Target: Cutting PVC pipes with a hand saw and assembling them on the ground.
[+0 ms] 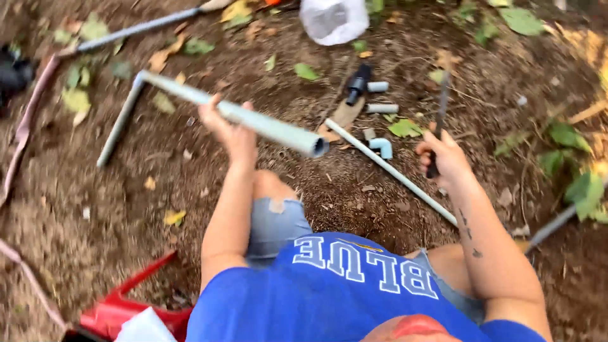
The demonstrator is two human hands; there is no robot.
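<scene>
The left hand (231, 130) is closed round the long grey plastic pipe (253, 123) with an elbow bend, lifted above the soil; the right hand (443, 155) grips a dark saw-like blade (440, 114) (blurred). Steady the pipe firmly and keep fingers clear of its open end.

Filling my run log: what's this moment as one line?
left hand: grips grey pipe | right hand: holds dark saw | fittings on soil

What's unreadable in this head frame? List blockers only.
- Tool in the right hand: the dark thin blade is motion-blurred, so its type is unclear.
- Red plastic object: cut off by the bottom edge.
- Left hand grip: the fingers are hidden behind the grey plastic elbowed pipe.
- White plastic bag: cropped at the top edge.
</scene>
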